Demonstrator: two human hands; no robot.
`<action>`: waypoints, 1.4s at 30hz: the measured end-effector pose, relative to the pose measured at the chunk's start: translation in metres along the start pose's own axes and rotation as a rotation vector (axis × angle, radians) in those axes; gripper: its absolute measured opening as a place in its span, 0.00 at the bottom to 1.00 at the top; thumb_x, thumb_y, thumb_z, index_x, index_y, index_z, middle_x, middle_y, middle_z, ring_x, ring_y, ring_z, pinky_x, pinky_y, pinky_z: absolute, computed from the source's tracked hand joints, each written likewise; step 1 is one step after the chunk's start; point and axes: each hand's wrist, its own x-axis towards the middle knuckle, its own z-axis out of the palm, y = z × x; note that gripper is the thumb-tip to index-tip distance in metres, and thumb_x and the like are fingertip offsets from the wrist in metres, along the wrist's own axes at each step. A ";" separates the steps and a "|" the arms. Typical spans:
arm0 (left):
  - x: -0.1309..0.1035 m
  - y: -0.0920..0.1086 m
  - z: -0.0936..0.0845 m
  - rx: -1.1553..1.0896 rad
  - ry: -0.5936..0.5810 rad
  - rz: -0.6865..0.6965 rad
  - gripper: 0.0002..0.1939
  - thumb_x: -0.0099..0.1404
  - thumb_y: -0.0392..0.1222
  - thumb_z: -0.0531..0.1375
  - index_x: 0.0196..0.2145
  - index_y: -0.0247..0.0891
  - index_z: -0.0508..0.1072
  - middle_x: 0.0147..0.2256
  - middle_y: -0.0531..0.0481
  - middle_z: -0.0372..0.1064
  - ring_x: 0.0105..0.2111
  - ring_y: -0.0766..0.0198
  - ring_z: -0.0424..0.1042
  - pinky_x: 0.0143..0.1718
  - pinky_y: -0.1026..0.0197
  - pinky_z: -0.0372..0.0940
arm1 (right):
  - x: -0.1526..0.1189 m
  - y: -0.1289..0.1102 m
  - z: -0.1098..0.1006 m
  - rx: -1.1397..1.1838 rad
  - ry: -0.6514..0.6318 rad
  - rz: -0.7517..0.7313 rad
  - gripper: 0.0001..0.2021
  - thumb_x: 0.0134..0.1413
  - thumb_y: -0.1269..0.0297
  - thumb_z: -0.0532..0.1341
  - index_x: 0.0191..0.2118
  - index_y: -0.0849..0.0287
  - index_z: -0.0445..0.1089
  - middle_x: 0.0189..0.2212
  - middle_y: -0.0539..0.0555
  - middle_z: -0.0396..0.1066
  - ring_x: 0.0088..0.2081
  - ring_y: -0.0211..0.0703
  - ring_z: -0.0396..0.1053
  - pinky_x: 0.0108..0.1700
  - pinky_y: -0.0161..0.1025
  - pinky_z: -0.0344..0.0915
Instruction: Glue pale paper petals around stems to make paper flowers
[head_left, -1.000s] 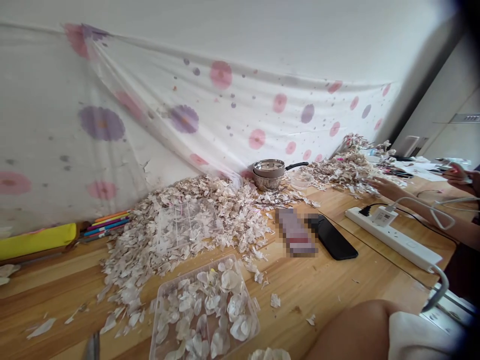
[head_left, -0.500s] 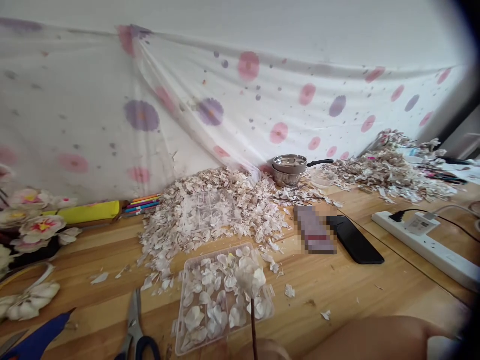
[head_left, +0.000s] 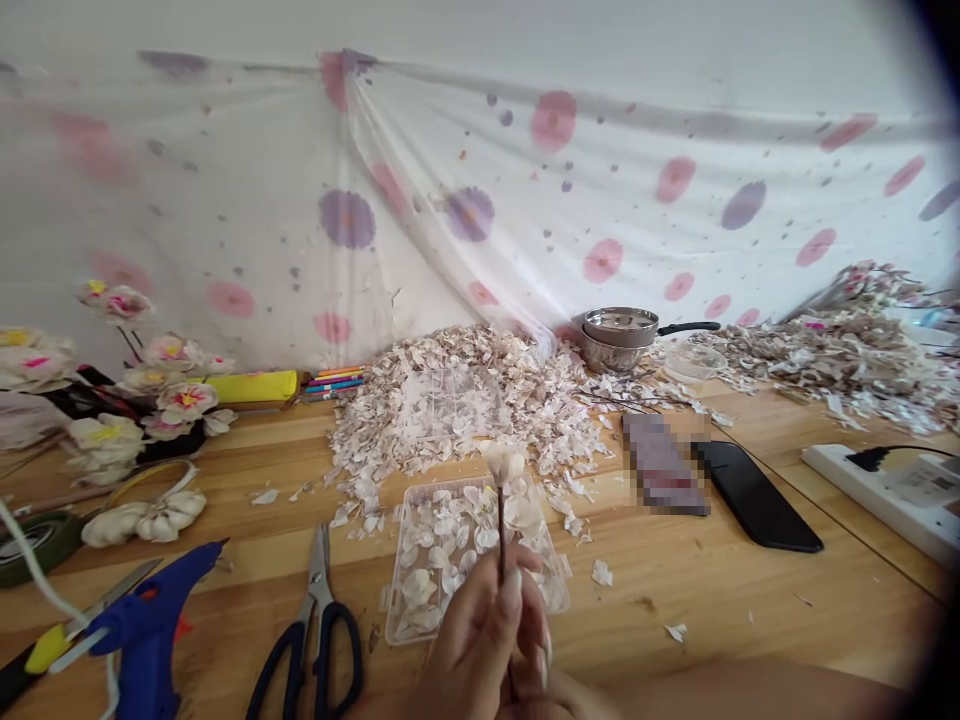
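My left hand (head_left: 480, 630) is closed around a thin brown stem (head_left: 502, 520), thumb and fingers pinching it. A small pale petal flower (head_left: 505, 462) tops the upright stem. Low at the bottom edge is my right hand (head_left: 559, 697), close below the left one, its fingers mostly hidden and its forearm reaching in from the right. Behind the left hand lies a clear compartment tray (head_left: 395, 590) holding loose whitish petals (head_left: 420, 588). Dark-handled scissors (head_left: 319, 600) rest left of the tray, and a blue glue gun (head_left: 150, 630) is farther left.
A large heap of dried petals (head_left: 382, 440) covers the table (head_left: 615, 620) behind the tray. Metal bowls (head_left: 619, 335) stand beyond it. Two phones, one black (head_left: 757, 495), and a white power strip (head_left: 885, 490) lie right. Finished flowers (head_left: 187, 400) and green tape (head_left: 45, 550) are left.
The view has shifted left, so the table items appear farther right. My left hand now shows clearly around the stem, and the flower sits higher in the picture.
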 end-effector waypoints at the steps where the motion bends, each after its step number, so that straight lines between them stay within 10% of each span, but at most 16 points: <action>1: 0.001 0.004 0.002 -0.018 0.033 0.017 0.20 0.69 0.59 0.53 0.46 0.40 0.66 0.26 0.54 0.65 0.22 0.70 0.63 0.23 0.68 0.59 | 0.001 0.002 0.003 0.049 -0.011 0.023 0.23 0.49 0.40 0.56 0.30 0.59 0.68 0.28 0.54 0.67 0.32 0.42 0.67 0.34 0.37 0.64; 9: 0.006 0.036 -0.002 0.117 0.009 0.246 0.19 0.69 0.56 0.54 0.31 0.36 0.66 0.21 0.55 0.62 0.20 0.71 0.62 0.24 0.68 0.60 | -0.002 -0.024 0.008 0.230 -0.106 0.112 0.30 0.47 0.31 0.54 0.21 0.57 0.55 0.17 0.45 0.52 0.19 0.30 0.50 0.21 0.32 0.47; 18: -0.005 0.061 0.003 0.077 -0.079 0.174 0.20 0.67 0.58 0.56 0.30 0.37 0.66 0.19 0.56 0.62 0.16 0.72 0.62 0.20 0.69 0.62 | -0.010 -0.110 -0.047 -0.526 -0.178 -0.020 0.14 0.53 0.59 0.65 0.44 0.59 0.73 0.42 0.55 0.74 0.41 0.46 0.70 0.45 0.40 0.65; 22: -0.003 0.063 0.008 -0.053 -0.050 0.010 0.17 0.68 0.55 0.56 0.32 0.37 0.64 0.18 0.56 0.67 0.13 0.71 0.65 0.15 0.71 0.60 | -0.013 -0.141 -0.080 -0.370 -0.035 -0.107 0.19 0.56 0.54 0.63 0.50 0.56 0.73 0.45 0.56 0.76 0.44 0.46 0.72 0.48 0.42 0.66; 27: 0.002 0.051 0.006 -0.093 -0.007 -0.107 0.17 0.66 0.54 0.58 0.33 0.35 0.64 0.21 0.52 0.72 0.12 0.70 0.67 0.13 0.71 0.60 | 0.003 -0.125 -0.088 0.002 0.200 -0.128 0.17 0.53 0.52 0.66 0.44 0.58 0.77 0.40 0.56 0.78 0.41 0.43 0.73 0.46 0.41 0.67; 42: 0.011 0.038 -0.001 0.022 0.053 -0.005 0.22 0.61 0.58 0.62 0.35 0.32 0.71 0.27 0.48 0.74 0.17 0.70 0.70 0.20 0.67 0.67 | 0.006 -0.109 -0.054 0.225 0.249 -0.252 0.09 0.51 0.56 0.69 0.38 0.50 0.81 0.17 0.46 0.67 0.18 0.31 0.61 0.26 0.32 0.66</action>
